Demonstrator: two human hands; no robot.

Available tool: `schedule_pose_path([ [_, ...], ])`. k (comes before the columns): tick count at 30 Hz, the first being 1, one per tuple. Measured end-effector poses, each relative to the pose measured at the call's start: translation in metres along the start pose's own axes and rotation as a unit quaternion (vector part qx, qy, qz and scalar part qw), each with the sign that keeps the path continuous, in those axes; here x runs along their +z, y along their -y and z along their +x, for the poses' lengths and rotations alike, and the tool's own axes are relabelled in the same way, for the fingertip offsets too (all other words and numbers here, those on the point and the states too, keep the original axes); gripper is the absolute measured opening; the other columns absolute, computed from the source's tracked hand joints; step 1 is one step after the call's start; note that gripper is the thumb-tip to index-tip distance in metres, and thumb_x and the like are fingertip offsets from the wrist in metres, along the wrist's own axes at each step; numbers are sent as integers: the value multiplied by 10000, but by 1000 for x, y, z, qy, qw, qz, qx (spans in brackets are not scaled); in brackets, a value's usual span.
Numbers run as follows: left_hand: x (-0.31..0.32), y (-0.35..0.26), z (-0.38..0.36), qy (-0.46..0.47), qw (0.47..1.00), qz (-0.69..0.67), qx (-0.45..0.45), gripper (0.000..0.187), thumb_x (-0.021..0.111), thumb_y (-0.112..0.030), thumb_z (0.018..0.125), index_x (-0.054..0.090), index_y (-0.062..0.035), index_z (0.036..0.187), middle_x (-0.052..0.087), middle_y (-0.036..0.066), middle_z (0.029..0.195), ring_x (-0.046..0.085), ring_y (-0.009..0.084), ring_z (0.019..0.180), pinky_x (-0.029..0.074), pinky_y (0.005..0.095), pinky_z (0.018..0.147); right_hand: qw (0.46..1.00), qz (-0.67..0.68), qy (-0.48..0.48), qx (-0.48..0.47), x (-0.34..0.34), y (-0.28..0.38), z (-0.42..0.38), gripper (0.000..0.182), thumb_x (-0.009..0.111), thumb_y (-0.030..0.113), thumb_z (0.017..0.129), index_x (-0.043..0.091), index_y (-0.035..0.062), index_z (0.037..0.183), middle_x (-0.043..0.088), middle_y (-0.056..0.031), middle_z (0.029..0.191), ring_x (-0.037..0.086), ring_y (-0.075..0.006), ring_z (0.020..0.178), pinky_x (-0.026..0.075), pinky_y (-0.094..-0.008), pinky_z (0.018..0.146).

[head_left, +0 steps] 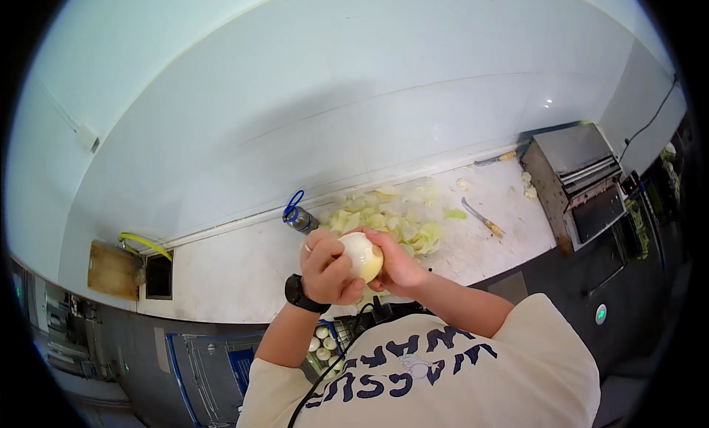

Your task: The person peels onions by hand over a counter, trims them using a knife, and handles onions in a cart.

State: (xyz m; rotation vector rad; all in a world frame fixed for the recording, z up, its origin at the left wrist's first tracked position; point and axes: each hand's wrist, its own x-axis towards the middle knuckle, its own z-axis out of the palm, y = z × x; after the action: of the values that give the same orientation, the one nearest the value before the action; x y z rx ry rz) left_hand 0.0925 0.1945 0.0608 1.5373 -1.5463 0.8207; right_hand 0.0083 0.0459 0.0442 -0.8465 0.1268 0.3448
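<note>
A pale, round vegetable (363,257), which looks like a peeled cabbage or onion, is held between both hands over the front of the white counter. My left hand (325,267), with a black watch at its wrist, curls its fingers against the vegetable's left side. The fingers of my right hand (397,264) wrap round its right side, with the thumb on top. Just beyond the hands lies a pile of pale green and yellowish peeled leaves (413,225). At the pile's left a dark bottle (300,218) with a blue loop stands on the counter.
Two wooden-handled knives, one nearer (484,218) and one by the wall (496,159), lie on the counter (221,273). A metal machine (572,180) stands at the right. A sink (159,277) is at the left. Below, a basket (323,347) holds several pale round vegetables.
</note>
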Motion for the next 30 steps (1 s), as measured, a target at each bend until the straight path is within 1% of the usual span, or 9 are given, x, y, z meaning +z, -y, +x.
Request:
schedule_pose_path([
  [1,0,1,-2,5,1000,1,-1,269,656,-310,776,530,-76,743,479,86,795,457,270,656,369,378,554,1000,1,-2,3,1,0,0,401,318,492,986,526,223,1198,567,19,811,422,-82,507,312,-217,432],
  [5,-2,-1,-2,26,999,-4,-22,247,641,-283,785,525,-74,725,480,82,785,455,266,660,373,380,566,999,20,-17,24,3,-2,0,384,318,500,989,527,231,1167,547,25,771,384,-82,466,301,-221,428],
  [11,2,-7,-3,5,999,1,-39,191,644,-197,786,520,-69,717,496,79,756,467,271,663,383,379,577,1000,9,-20,11,1,-5,0,371,319,510,992,521,246,1156,542,35,762,370,-73,452,281,-212,415],
  [16,6,-12,-4,-32,997,11,-63,171,633,-149,811,518,-65,718,509,82,745,474,271,661,385,383,578,999,37,-20,4,0,-7,0,365,315,510,993,513,245,1147,548,37,795,385,-69,461,293,-207,411],
  [19,7,-16,-2,-30,995,2,-100,235,576,-215,892,503,-64,727,497,88,723,452,260,662,364,382,612,999,41,-21,-3,1,-9,0,366,311,505,994,511,238,1142,552,36,814,394,-70,468,299,-208,407],
  [22,6,-14,-6,-31,997,-15,-64,206,622,-184,860,516,-65,730,509,81,721,468,265,647,377,380,578,999,36,-18,-3,1,-11,-1,371,307,497,994,506,228,1153,555,30,831,396,-72,470,296,-209,400],
  [25,8,-8,-10,-71,994,-73,-51,284,577,-245,918,510,-64,709,506,73,708,463,260,629,378,378,579,999,34,-3,-1,1,-11,-2,381,303,491,993,498,222,1180,556,22,844,392,-74,469,289,-210,396],
  [28,11,-11,-7,-116,987,-106,-20,430,459,-347,985,452,-71,655,476,66,663,432,239,601,356,370,578,1000,22,21,2,3,-6,-4,401,296,488,992,489,214,1211,554,18,850,385,-72,469,279,-208,391],
  [30,11,-14,-3,-132,985,-111,-21,459,428,-367,990,447,-69,642,471,63,653,429,237,595,352,369,567,999,16,45,-7,2,-4,-4,417,294,490,991,485,204,1226,552,16,850,382,-70,470,272,-206,386],
])
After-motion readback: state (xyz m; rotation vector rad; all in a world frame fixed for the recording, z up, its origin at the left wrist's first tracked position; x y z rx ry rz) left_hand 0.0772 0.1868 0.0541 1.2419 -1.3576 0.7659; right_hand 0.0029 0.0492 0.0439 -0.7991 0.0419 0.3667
